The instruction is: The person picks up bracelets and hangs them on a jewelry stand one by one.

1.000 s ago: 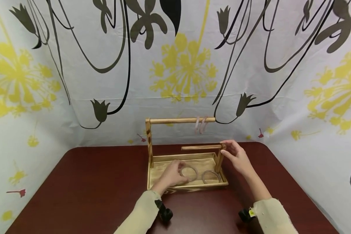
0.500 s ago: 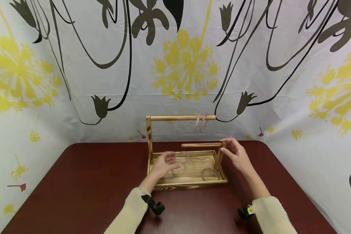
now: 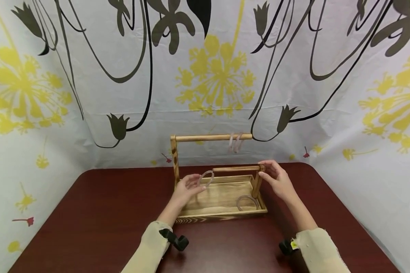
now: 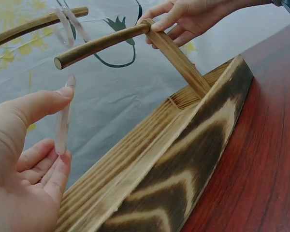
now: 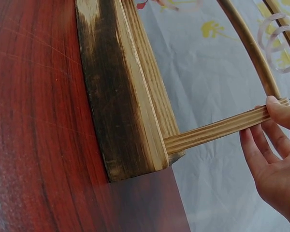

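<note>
My left hand [image 3: 185,190] pinches a translucent pinkish bangle [image 4: 63,123] between thumb and fingertips. In the left wrist view the bangle is edge-on, just below the free end of the lower wooden rod [image 4: 104,46]. My right hand [image 3: 276,182] holds the top of the short post [image 5: 217,128] that carries this rod, thumb on one side and fingers on the other. Both posts rise from a shallow wooden tray [image 3: 222,217] with dark scorched grain. A second bangle [image 3: 238,201] leans inside the tray at its right end.
Several bangles [image 3: 238,144] hang near the free right end of the higher rod [image 3: 205,138], which a tall left post [image 3: 174,159] supports. The stand sits on a dark red table [image 3: 106,216]. A patterned cloth [image 3: 218,94] hangs behind it.
My left hand has lifted the bangle out of the tray and brought it up and left to the lower rod's free end. The right hand stays on the post.
</note>
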Demonstrator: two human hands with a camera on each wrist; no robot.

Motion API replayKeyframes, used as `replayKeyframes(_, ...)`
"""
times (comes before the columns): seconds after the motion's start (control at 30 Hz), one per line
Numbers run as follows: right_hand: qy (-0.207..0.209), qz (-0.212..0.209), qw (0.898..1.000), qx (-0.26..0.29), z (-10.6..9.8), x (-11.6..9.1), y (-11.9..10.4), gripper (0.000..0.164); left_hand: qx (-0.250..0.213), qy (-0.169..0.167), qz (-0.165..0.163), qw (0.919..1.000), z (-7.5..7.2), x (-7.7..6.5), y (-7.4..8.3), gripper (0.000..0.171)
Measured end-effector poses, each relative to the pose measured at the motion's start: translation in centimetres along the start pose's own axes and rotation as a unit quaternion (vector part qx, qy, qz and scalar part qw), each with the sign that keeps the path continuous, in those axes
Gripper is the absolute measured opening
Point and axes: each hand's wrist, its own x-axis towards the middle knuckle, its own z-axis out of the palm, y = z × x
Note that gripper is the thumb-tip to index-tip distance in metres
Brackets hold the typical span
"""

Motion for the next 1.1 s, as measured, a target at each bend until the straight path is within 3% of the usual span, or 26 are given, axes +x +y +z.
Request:
replayKeyframes(0.33, -0.002, -0.002, 1.0, -0.008, -0.1, 0.4, -0.2, 0.03, -0.043, -0.001, 0.034, 0.9985, 0.2, -0.1, 0.1, 0.055)
replayKeyframes(0.67, -0.001, -0.003, 1.0, -0.01, -0.2, 0.0, -0.1, 0.031, -0.075, 0.001, 0.048, 0.996, -0.2, -0.3, -0.2, 0.054)
replayKeyframes(0.93, 0.005, -0.001, 1.0, -0.015, -0.1, -0.2, -0.1, 0.03, -0.103, -0.015, 0.08, 0.9914, 0.5, -0.1, 0.3, 0.055)
replayKeyframes(1.1, -0.001, 0.002, 1.0, -0.014, 0.0, 0.0, -0.2, 0.03, -0.107, -0.012, 0.073, 0.9915, 0.8, 0.1, 0.3, 0.053)
